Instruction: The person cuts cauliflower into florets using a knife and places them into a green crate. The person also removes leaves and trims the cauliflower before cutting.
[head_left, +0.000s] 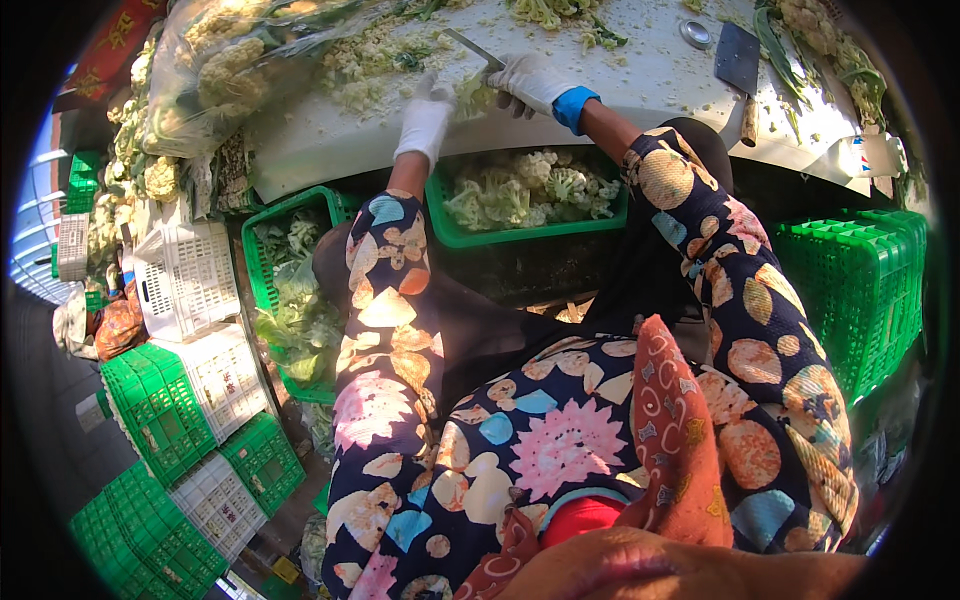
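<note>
My right hand (525, 84), in a white glove with a blue cuff, grips a knife (474, 49) whose blade points up and left. My left hand (429, 112), also white-gloved, is at the table edge just left of a pale green cauliflower piece (474, 96); whether its fingers touch the piece is unclear. Beneath both hands a green crate (525, 238) holds cut cauliflower florets (525, 187). Cauliflower crumbs (367, 82) are strewn over the white tabletop (637, 82).
A cleaver (738, 60) and a round metal lid-like object (695, 34) lie at the right. A clear plastic bag (217, 82) of cauliflower sits at the left. A green crate (251, 277) holds leaves. Stacked crates (847, 277) stand right, more left (161, 405), near another person (120, 326).
</note>
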